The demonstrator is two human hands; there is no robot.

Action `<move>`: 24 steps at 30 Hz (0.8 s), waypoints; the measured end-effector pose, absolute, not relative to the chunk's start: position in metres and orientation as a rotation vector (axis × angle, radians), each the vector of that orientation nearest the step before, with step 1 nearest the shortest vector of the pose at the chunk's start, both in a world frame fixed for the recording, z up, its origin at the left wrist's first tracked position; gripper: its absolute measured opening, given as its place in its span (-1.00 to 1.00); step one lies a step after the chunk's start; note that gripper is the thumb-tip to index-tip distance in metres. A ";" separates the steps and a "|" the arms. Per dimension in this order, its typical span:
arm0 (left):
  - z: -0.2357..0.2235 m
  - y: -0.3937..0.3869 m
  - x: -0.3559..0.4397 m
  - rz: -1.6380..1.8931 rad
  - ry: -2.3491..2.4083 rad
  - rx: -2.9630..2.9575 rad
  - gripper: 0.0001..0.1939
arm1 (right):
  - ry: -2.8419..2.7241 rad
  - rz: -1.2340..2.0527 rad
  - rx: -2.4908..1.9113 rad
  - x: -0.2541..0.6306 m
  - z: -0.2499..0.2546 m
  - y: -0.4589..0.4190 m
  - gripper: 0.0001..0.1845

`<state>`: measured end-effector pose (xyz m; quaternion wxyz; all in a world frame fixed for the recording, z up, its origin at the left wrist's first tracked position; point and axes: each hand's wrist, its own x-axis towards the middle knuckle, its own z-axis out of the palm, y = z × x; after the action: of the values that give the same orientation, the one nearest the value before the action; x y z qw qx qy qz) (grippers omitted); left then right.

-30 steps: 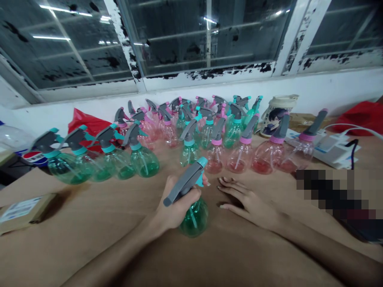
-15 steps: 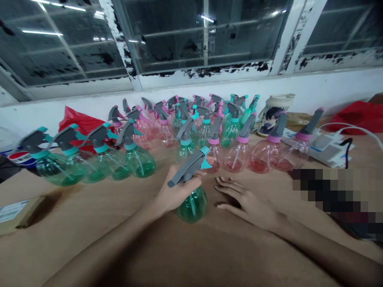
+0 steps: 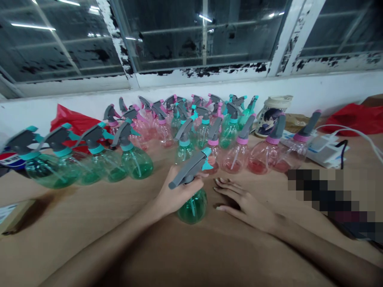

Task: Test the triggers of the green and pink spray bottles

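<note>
My left hand point(image 3: 176, 193) is wrapped round the neck of a green spray bottle point(image 3: 193, 209), just under its grey trigger head with a teal nozzle. The bottle stands upright on the table point(image 3: 167, 251), and part of its neck is hidden by my fingers. To its right my right hand point(image 3: 243, 201) lies on the table, palm down, fingers stretched out and holding nothing. Just behind the held bottle stands another green spray bottle point(image 3: 184, 149). A pink spray bottle point(image 3: 235, 159) with a pink collar is beyond my right hand.
Several green spray bottles point(image 3: 137, 163) stand in a row at left; pink ones continue to the right. More crowd against the wall. A printed cup point(image 3: 271, 115), a power strip point(image 3: 326, 147) with cables, red bags point(image 3: 73, 119) and a small box point(image 3: 18, 217) lie around.
The view has shifted slightly, so objects at the left sit a little further left. Both hands keep nearly the same place, and my left hand still grips the green spray bottle.
</note>
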<state>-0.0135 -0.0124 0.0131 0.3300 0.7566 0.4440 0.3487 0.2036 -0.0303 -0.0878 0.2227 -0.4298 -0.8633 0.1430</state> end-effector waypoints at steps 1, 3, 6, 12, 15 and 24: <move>0.014 -0.012 -0.013 0.915 1.154 1.978 -0.84 | -2.387 0.397 -1.188 0.203 -0.087 -0.031 -0.44; 0.015 -0.012 -0.013 0.927 1.126 1.976 -0.78 | -2.385 0.402 -1.196 0.204 -0.085 -0.032 -0.45; 0.018 -0.012 -0.012 0.931 1.069 1.981 -0.64 | -2.381 0.414 -1.198 0.204 -0.084 -0.032 -0.45; 0.020 -0.011 -0.012 0.937 1.052 1.965 -0.69 | -2.395 0.400 -1.214 0.204 -0.084 -0.033 -0.44; 0.017 -0.011 -0.012 0.939 1.119 1.951 -0.81 | -2.378 0.402 -1.217 0.204 -0.084 -0.033 -0.44; 0.012 -0.011 -0.015 0.926 1.191 1.956 -0.84 | -2.364 0.411 -1.187 0.206 -0.088 -0.032 -0.45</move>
<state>-0.0148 -0.0110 0.0118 0.3296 0.7475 0.4554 0.3538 0.2056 -0.0321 -0.0883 0.2302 -0.4316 -0.8593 0.1495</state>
